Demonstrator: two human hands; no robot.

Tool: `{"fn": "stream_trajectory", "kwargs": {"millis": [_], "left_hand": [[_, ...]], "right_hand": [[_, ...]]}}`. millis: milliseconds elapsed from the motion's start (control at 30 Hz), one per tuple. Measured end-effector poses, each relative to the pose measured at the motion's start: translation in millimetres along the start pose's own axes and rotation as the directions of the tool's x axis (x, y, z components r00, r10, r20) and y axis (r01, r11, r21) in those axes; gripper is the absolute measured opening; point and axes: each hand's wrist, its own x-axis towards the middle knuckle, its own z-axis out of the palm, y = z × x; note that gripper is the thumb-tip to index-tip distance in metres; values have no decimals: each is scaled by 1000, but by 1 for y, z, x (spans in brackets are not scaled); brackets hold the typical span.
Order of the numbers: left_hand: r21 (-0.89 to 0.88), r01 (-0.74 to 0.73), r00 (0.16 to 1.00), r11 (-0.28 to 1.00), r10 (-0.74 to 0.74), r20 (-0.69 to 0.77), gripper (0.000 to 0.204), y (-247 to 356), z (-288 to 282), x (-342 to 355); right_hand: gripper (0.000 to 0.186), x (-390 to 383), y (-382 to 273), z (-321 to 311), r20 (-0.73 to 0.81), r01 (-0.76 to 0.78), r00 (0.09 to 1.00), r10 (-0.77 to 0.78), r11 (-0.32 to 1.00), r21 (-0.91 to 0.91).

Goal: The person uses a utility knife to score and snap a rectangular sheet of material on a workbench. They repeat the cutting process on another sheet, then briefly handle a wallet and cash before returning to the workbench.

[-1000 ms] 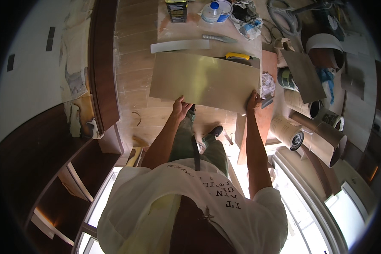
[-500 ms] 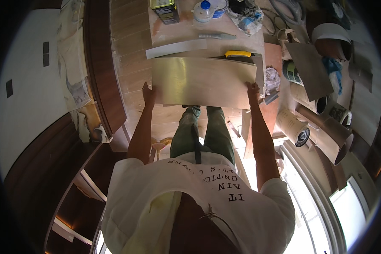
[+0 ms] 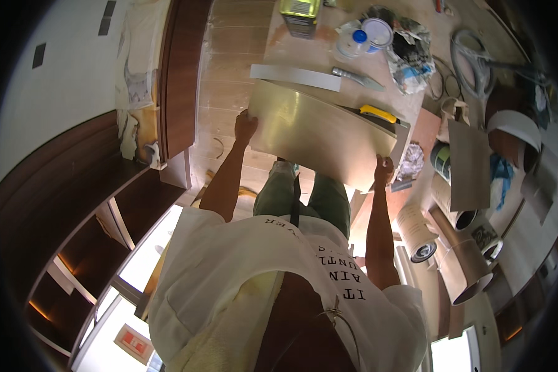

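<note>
A thin, glossy gold-brown sheet (image 3: 319,133) is stretched between my two hands, slanting down to the right and slightly bowed. My left hand (image 3: 246,127) grips its left end, and my right hand (image 3: 384,170) pinches the near right corner. Its far edge overlaps the work table (image 3: 285,53). Just beyond the right part lies a yellow-handled utility knife (image 3: 378,113). A pale narrow strip (image 3: 294,77) rests along the far left edge, next to a grey, brush-like tool (image 3: 356,79). The fingers beneath the sheet are partly hidden.
Farther back stand a rectangular metal can (image 3: 301,25), a blue-capped bottle (image 3: 351,44) and a white tub (image 3: 378,34). A crumpled, stained bag (image 3: 410,59) lies beside them. At right are several sheet rolls (image 3: 415,229) and a flat brown sheet (image 3: 468,164). Dark cabinetry (image 3: 180,80) stands at left.
The sheet has swung from nearly level to a slant, its right end now nearer my body. Both hands still hold it. The whole view has turned, shifting the table items rightward.
</note>
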Motion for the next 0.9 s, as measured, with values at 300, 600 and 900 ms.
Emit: {"fn": "stream_trajectory", "kwargs": {"millis": [300, 600, 900], "left_hand": [[-85, -22, 999, 996, 20, -28, 43, -10, -4, -2], [-179, 59, 996, 982, -47, 71, 41, -9, -6, -3], [-235, 42, 999, 971, -33, 40, 37, -36, 31, 8]], "right_hand": [[52, 9, -11, -5, 2, 101, 995, -102, 984, -148], [43, 34, 2, 0, 203, -172, 970, 136, 971, 168], [69, 38, -28, -10, 331, -469, 859, 391, 860, 202]]}}
